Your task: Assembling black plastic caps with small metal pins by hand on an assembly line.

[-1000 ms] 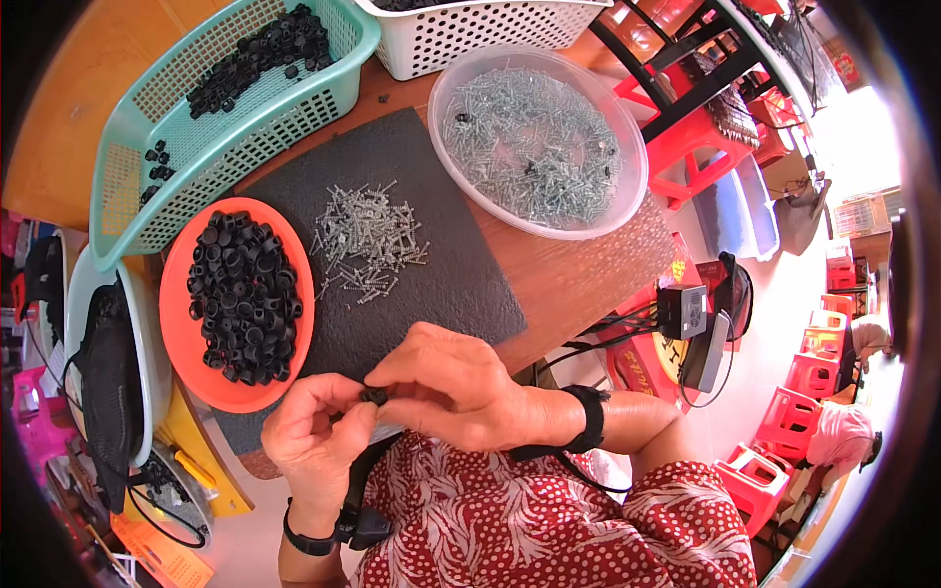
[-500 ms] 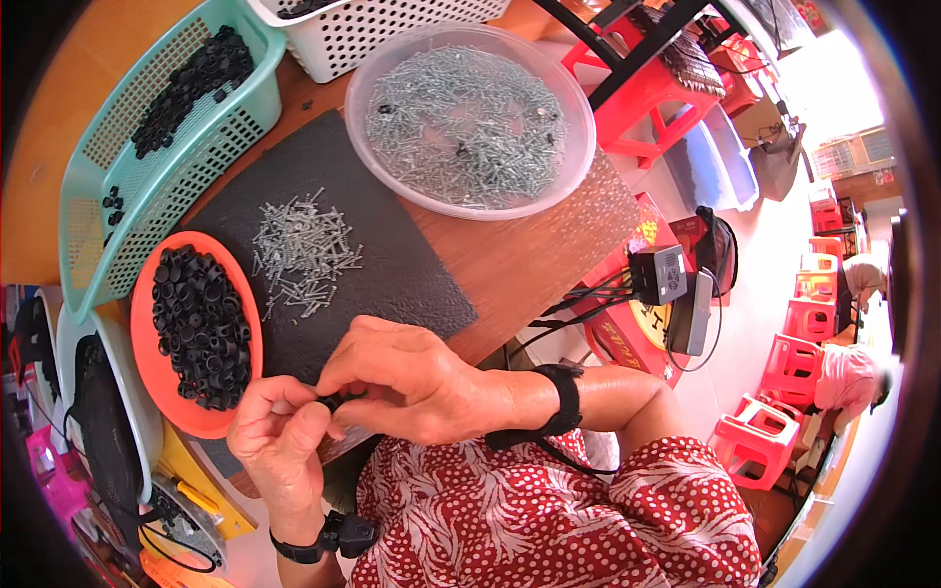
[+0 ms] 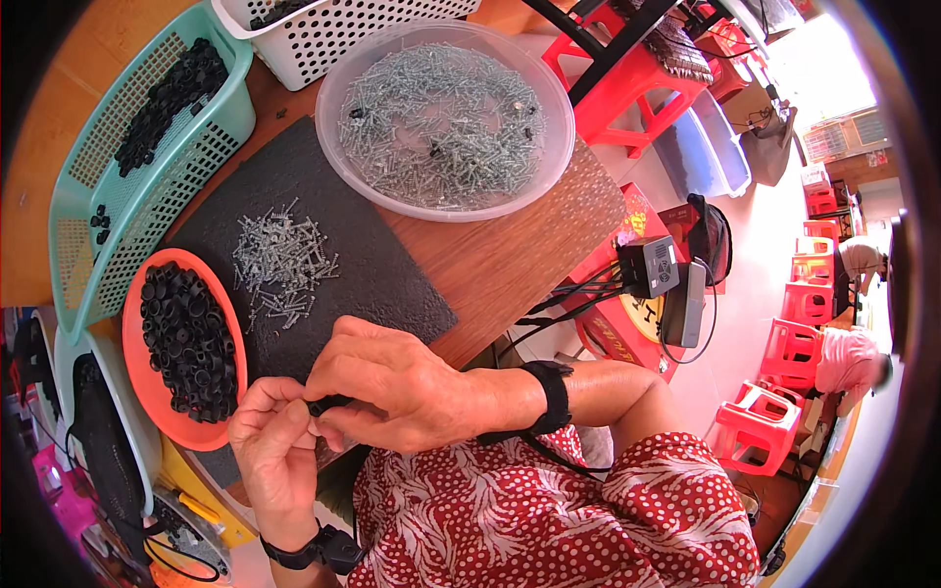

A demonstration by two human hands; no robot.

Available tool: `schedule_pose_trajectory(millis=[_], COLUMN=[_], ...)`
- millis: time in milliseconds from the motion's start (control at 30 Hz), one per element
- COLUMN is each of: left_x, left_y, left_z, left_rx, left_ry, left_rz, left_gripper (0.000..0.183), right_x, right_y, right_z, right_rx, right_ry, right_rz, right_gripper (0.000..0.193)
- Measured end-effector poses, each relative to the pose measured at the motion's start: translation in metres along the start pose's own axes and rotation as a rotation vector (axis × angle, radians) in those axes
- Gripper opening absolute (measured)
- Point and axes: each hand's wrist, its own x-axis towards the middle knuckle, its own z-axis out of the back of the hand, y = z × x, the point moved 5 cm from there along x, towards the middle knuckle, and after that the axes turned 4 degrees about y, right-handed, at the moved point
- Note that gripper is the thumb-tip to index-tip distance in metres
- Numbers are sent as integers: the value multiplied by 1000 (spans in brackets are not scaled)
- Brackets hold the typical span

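Observation:
My left hand (image 3: 277, 446) and my right hand (image 3: 387, 387) meet at the near edge of the table, fingertips pinched together. Between them is a small black plastic cap (image 3: 328, 403), mostly covered by the fingers; whether a screw is in it is hidden. Just beyond my left hand, an orange oval bowl (image 3: 233, 338) holds many black plastic caps (image 3: 186, 338). A loose heap of silver screws (image 3: 281, 263) lies on the dark mat (image 3: 382, 284), past my right hand.
A round clear tub (image 3: 561, 147) of screws stands at the far side. Green (image 3: 147, 220) and white (image 3: 319, 49) perforated baskets holding black parts are at the far left and back. Black cables (image 3: 578, 299) and a small box device (image 3: 649, 267) sit right of the table, near red stools (image 3: 755, 426).
The view has shifted slightly, so the table things sit a little further left. Both hands remain together on the cap; the right fingers have turned slightly, showing more of it.

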Motion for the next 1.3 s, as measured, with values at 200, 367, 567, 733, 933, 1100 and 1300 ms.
schedule_pose_trajectory(millis=[200,367,567,733,933,1100,1300], left_x=[0,-5,-5,-9,-16,-23,-24], left_y=[0,0,-2,-2,-6,-11,-16], left_z=[-3,-7,-7,-11,-13,-15,-15], left_rx=[-2,140,123,262,313,437,456], left_ry=[0,37,109,104,91,84,137], left_rz=[26,172,107,66,16,-16,-81], left_gripper=[16,19,17,15,16,15,15], right_x=[-1,-4,2,1,6,6,9], right_y=[4,6,16,15,17,20,13], right_z=[-3,-3,-1,-8,-7,0,3], right_rx=[-85,-167,-175,-233,-105,-143,-111], right_ry=[31,78,145,170,108,106,154], right_rz=[66,141,177,262,220,172,-30], right_gripper=[25,23,28,27,26,34,47])
